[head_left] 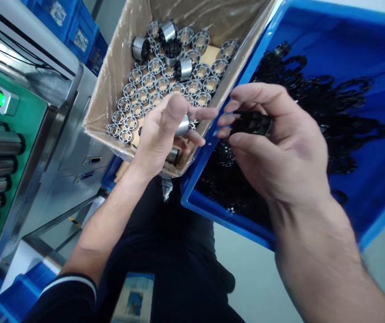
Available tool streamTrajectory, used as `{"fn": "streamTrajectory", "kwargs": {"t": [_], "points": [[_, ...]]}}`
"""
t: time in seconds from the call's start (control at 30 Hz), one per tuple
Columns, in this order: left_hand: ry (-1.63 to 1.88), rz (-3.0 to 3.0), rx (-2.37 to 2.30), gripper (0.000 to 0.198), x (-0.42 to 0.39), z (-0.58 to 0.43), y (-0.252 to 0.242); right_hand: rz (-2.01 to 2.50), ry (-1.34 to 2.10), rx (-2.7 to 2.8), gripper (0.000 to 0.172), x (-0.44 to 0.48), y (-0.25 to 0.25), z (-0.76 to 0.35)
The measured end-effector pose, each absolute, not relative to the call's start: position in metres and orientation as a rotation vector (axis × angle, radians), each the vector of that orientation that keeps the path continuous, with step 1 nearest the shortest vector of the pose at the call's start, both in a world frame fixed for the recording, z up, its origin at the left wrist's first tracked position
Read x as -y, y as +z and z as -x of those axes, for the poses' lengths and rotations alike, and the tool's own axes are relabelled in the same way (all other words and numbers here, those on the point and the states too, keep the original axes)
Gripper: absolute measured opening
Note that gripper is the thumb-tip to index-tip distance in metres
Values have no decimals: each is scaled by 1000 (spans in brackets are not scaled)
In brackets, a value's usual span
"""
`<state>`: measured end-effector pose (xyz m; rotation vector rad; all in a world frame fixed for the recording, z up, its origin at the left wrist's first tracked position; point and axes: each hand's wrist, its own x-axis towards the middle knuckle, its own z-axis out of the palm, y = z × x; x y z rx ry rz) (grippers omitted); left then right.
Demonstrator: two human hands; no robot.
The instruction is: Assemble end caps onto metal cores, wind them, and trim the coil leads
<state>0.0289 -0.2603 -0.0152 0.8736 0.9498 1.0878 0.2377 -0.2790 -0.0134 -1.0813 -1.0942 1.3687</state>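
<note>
My left hand [157, 137] is over the near end of the lined carton, its fingers curved around a short silver metal cylinder [183, 126], which the thumb and palm partly hide. To its right, above the rim of the blue tray, my right hand [290, 139] pinches a black plastic ring [251, 123] between thumb and fingers. The two hands are close but apart. Below the left hand, the carton [107, 67] holds many slotted metal ring cores [155, 66] standing in rows. A few silver cylinders with black ends [184, 69] lie on top of them.
Under my right hand, the blue tray [226, 220] contains a heap of black plastic rings [334, 116]. At left, a machine with a green surface [34, 119] carries a row of metal cylinders [2, 163]. Blue bins [71, 27] stand behind; another bin [14, 296] is lower left.
</note>
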Motion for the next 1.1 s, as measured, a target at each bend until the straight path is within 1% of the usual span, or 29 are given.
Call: {"fn": "streamTrajectory", "kwargs": {"t": [0.13, 0.2, 0.23, 0.3, 0.37, 0.4, 0.47, 0.6, 0.67, 0.8, 0.87, 0.93, 1.03, 1.1], "points": [[1158, -850, -1061, 75, 259, -34, -9, 981, 1473, 1039, 39, 282, -10, -233], [1128, -854, -1050, 72, 258, -34, -9, 937, 1533, 1052, 32, 284, -7, -228], [1108, -843, -1028, 68, 258, -33, -9, 929, 1532, 1066, 32, 284, -6, -226], [1058, -820, -1000, 57, 258, -31, -9, 944, 1473, 1117, 38, 284, -5, -224], [984, -871, -1010, 53, 259, -28, -10, 1009, 1379, 1198, 42, 282, -5, -226], [955, -916, -1030, 56, 259, -28, -12, 1045, 1331, 1244, 41, 282, -5, -227], [923, -993, -1063, 67, 261, -28, -14, 1099, 1243, 1320, 44, 281, -6, -229], [940, -1027, -1033, 83, 263, -30, -20, 1128, 1145, 1319, 61, 281, -10, -227], [917, -1050, -1022, 81, 264, -30, -22, 1108, 1139, 1261, 61, 283, -12, -224], [928, -1047, -988, 57, 266, -27, -21, 1087, 1197, 1253, 52, 286, -13, -222], [930, -1036, -966, 51, 265, -24, -21, 1101, 1231, 1269, 48, 287, -13, -223], [888, -1037, -967, 50, 264, -21, -21, 1097, 1261, 1257, 46, 287, -14, -224], [826, -1052, -994, 58, 261, -19, -20, 1069, 1285, 1212, 52, 285, -16, -224], [818, -1055, -1015, 59, 261, -19, -18, 1059, 1285, 1192, 54, 285, -16, -224]]}}
